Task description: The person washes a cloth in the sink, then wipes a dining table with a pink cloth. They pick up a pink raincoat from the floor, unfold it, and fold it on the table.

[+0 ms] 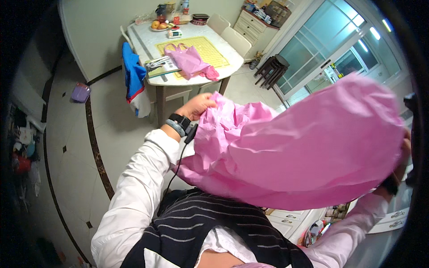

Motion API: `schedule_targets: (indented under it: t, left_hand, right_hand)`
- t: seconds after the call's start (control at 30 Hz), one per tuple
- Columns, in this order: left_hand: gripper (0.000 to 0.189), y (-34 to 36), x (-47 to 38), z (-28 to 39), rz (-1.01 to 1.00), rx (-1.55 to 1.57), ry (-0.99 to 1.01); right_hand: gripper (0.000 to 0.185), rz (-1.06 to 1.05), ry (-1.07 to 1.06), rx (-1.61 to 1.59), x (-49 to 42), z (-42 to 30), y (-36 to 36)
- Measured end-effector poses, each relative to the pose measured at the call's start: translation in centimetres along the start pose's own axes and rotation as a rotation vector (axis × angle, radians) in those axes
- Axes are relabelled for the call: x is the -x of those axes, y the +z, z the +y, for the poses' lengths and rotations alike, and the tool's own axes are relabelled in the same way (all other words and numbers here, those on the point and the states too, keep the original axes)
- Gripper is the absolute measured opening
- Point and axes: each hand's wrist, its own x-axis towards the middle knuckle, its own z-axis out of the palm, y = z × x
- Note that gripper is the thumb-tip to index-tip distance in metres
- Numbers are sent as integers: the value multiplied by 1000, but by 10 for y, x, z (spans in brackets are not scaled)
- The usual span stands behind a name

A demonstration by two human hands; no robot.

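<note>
A large sheet of thin, crinkled pink fabric (pixel 301 150) billows across the space before my chest; its exact kind cannot be told. My left hand (pixel 198 106) pinches its bunched upper left edge, with a black band and a grey bracelet on the wrist. A black cable runs down from a small clip at that wrist. At the far right, my right hand (pixel 405 145) grips the other side of the fabric, partly hidden by it and in shadow. The fabric's right end is blurred and raised.
Ahead stands a white table (pixel 231 70) with a pink bag (pixel 189 60), a book (pixel 162 67), a yellow gridded mat (pixel 214 50) and fruit (pixel 159 25). A blue jacket (pixel 132 70) hangs on a chair. Stacked stools (pixel 273 68) stand near the sliding glass door (pixel 301 47). White drawers (pixel 286 219) lie low right.
</note>
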Motion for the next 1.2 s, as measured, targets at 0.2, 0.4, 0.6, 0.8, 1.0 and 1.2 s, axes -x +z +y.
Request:
schedule_targets:
  t: [0.2,0.4,0.6,0.8,1.0,1.2]
  left_hand:
    - [26,60,22,105,43,-215,428]
    - [6,119,67,154,-153,-301,671]
    - [23,149,112,162,-205,-435,814]
    - [23,138,182,191,-75,-535,934]
    - [21,104,270,205,797,-1455,995]
    - [36,115,295,188,110,-1232,347]
  right_hand:
    - [5,-707,634,423,91,167,71]
    - [36,-1661,125,546,216,297,227]
    - [93,-505,-85,247,129,275,364]
    - [50,-603,212,-672,119,239,481]
    - [13,-22,-248,-179,-29,206,418]
    - [33,180,-528,-151,-73,73,381]
